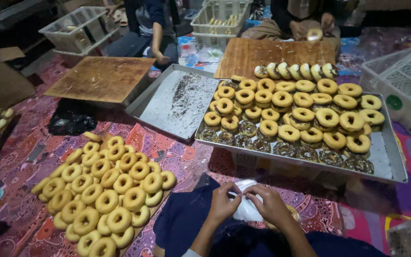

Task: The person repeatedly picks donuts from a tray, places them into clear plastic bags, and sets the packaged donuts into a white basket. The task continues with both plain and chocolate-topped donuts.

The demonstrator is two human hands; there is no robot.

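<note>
A thin clear plastic bag is pinched at its top edge between the fingertips of both hands, crumpled and slack, its body hanging down below the grip over the dark blue lap. Just under the right-hand side of the grip, a plain golden doughnut shows only as a curved edge, mostly hidden. Whether it sits inside the bag cannot be told.

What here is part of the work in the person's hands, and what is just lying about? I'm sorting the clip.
In hand:
left hand and right hand pinching a clear plastic bag
doughnut under the right hand

Lying about:
plain doughnut pile
tray of doughnuts
sprinkle tray
white baskets
</note>
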